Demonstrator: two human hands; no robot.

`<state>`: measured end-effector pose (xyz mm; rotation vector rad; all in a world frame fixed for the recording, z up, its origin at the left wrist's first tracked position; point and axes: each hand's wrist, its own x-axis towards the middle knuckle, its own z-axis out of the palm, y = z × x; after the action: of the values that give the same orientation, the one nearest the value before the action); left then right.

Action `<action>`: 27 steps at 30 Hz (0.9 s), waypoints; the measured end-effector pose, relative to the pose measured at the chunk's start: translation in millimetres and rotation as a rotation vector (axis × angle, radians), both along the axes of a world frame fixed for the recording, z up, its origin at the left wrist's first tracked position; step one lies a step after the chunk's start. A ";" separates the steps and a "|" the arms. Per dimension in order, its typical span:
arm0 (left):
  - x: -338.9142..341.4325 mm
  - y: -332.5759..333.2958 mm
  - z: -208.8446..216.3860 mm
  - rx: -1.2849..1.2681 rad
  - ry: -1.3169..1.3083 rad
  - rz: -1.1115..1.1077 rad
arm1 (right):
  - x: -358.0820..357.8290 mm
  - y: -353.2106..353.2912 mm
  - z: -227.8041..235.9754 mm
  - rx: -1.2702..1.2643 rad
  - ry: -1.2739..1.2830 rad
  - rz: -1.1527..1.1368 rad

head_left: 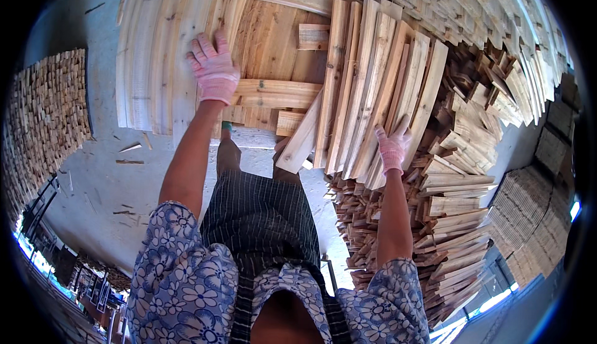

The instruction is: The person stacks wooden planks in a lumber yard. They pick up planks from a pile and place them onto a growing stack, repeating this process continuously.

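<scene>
From the head view, I see the gloved left hand (216, 76) spread, fingers apart, on the long boards (168, 51) at left. The gloved right hand (393, 146) is over the near ends of the loose slats (354, 83) at right, thumb and fingers apart; I can't tell if they grip one. The step looks like handling slats; lifting one would call for closing the right fingers around its edges.

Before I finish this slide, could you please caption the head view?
Pink-gloved left hand on long pale wooden boards, pink-gloved right hand on a row of narrow wooden slats.
</scene>
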<state>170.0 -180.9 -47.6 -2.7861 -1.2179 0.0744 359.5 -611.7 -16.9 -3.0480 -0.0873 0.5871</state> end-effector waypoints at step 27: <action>-49.0 -24.6 142.9 -1.068 -0.725 0.393 | -16.4 18.2 48.9 0.702 0.147 -0.126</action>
<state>120.9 -205.5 95.4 -3.4878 -2.4995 -0.4182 343.1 -593.5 32.0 -2.3090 -0.0756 0.6069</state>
